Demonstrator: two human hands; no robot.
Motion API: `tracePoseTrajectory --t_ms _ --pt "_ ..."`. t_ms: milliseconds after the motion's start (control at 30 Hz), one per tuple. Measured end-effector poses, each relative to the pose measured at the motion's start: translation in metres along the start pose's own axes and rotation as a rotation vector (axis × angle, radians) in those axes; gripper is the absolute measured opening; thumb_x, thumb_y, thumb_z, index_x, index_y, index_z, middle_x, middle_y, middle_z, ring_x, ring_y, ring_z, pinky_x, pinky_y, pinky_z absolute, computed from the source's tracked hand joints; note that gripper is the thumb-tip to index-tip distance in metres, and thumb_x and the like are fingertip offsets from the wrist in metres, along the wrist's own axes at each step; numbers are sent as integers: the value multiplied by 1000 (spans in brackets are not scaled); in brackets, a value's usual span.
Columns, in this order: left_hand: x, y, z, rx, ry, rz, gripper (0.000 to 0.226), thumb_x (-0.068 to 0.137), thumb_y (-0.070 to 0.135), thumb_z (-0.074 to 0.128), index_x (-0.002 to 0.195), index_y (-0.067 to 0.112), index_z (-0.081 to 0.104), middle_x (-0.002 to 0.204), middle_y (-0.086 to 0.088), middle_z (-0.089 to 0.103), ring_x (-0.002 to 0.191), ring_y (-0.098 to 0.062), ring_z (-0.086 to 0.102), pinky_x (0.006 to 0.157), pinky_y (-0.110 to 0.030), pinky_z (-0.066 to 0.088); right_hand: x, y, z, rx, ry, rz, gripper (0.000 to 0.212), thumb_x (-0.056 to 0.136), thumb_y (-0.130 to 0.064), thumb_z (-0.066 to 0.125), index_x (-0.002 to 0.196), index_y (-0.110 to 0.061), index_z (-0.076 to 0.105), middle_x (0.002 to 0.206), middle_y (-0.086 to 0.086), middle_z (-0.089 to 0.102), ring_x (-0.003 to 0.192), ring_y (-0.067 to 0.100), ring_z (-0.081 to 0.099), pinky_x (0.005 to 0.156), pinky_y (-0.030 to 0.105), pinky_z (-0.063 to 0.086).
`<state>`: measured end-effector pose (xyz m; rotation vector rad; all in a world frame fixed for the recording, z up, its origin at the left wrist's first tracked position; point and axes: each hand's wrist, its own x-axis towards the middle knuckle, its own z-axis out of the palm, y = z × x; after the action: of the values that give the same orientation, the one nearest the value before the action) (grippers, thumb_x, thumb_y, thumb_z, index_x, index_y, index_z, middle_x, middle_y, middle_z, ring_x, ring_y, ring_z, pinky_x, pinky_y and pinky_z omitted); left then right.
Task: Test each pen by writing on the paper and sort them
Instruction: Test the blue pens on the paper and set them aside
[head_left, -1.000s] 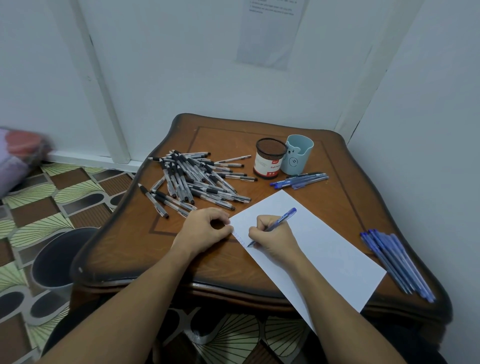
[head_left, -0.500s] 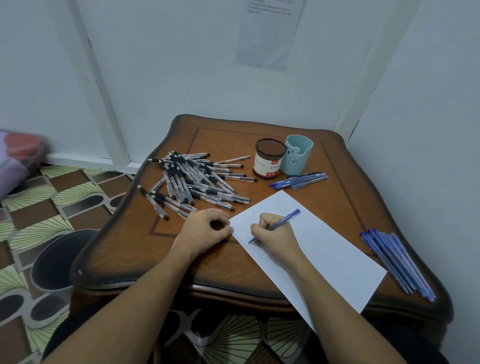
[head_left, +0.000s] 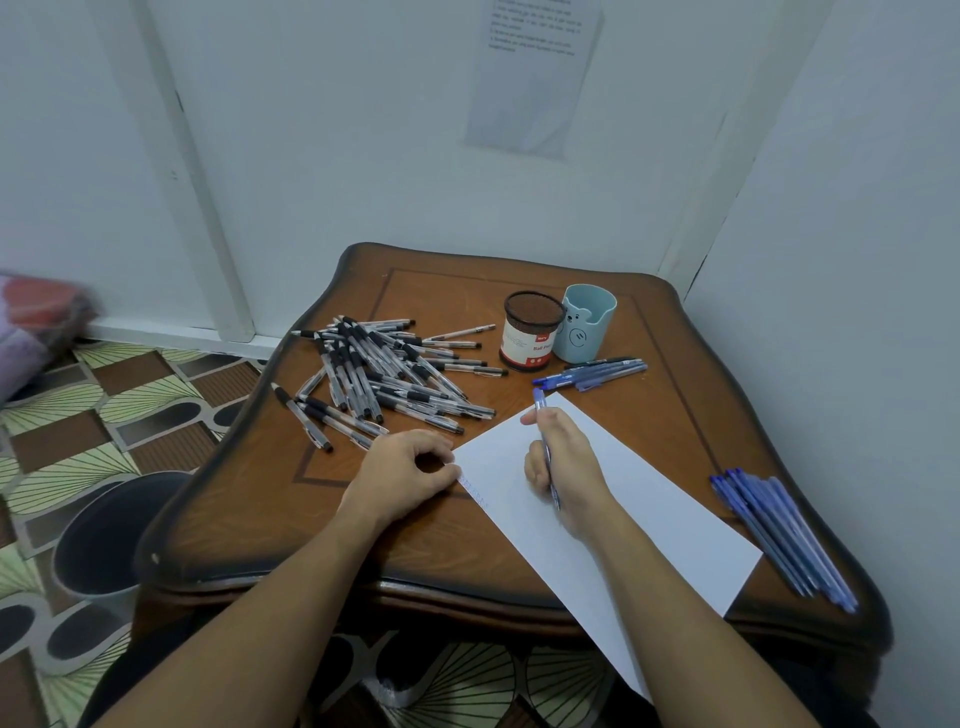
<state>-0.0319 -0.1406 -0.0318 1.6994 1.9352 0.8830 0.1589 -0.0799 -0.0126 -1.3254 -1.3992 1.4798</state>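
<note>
The wall notice (head_left: 530, 78) at twelve o'clock has unreadably small print. The blurred bundle (head_left: 36, 322) at nine o'clock is cut off. The right hand (head_left: 563, 467) hides the middle of the pen (head_left: 539, 400).

Beyond the right hand (head_left: 566, 467), loose blue pens (head_left: 592, 374), a mesh cup (head_left: 532, 338) and a blue cup (head_left: 584, 330) stand in the way; to its right, bare paper (head_left: 654, 525) reaches the blue pen row (head_left: 784, 535). Ahead of the left hand (head_left: 405, 470) sprawls the black pen pile (head_left: 384, 374)
</note>
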Motion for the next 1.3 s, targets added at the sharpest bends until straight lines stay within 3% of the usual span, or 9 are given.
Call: tracePoseTrajectory --t_ms 400,500,633,733,800,900,1033,1133,1300 --pt "-1 2 -1 4 9 1 16 81 34 74 95 27 75 117 12 66 103 4 50 94 -21 41 1 -5 4 14 -36 -6 24 105 -38 40 106 -19 55 50 0 48 42 12 38 42 23 30" --pt "-1 3 -1 2 4 -8 16 81 34 74 96 28 75 118 12 66 104 4 50 96 -24 41 4 -11 3 -35 -59 35 24 104 -36 40 122 -26 54 63 2 55 50 12 49 46 22 40" --pt "-1 2 -1 -3 1 -18 16 80 35 75 95 29 74 116 13 66 103 3 52 94 -23 42 6 -20 -5 123 -82 129 26 101 -25 52 125 -31 58 92 8 55 82 19 54 69 28 52" --pt "-2 3 0 -3 7 -12 16 80 35 75 95 28 75 114 13 67 100 3 52 93 -21 42 8 -25 -30 197 15 128 30 97 -13 59 125 -25 61 97 8 57 82 22 54 70 30 52" --pt "-2 3 0 -5 13 -8 15 81 34 75 95 27 75 114 12 67 98 3 53 90 -19 41 6 -25 -55 43 70 86 42 94 -2 59 131 -21 60 101 5 61 75 21 55 64 29 51" --pt "-2 4 0 2 16 -2 14 81 33 75 94 28 74 113 12 67 98 3 52 92 -21 42 -8 -22 -98 -252 94 -21 52 88 7 57 134 -18 60 83 -1 61 64 15 53 55 24 44" --pt "-4 5 0 16 37 5 13 80 33 76 91 28 74 112 10 69 96 2 52 99 -30 44 -25 -19 -158 -544 297 -53 33 86 -4 72 118 -11 68 93 8 68 84 19 62 75 35 54" --pt "-4 7 1 13 78 24 10 78 30 78 87 26 75 108 10 70 93 0 55 92 -23 43 -38 -15 -196 -620 432 4 24 85 -5 71 109 -6 69 102 9 68 88 20 60 75 27 44" --pt "-5 7 2 2 82 23 9 76 30 79 79 33 72 104 11 71 90 1 54 102 -41 43 -54 -3 -220 -700 470 99 27 89 -3 66 116 -4 70 118 15 68 90 18 57 80 24 41"
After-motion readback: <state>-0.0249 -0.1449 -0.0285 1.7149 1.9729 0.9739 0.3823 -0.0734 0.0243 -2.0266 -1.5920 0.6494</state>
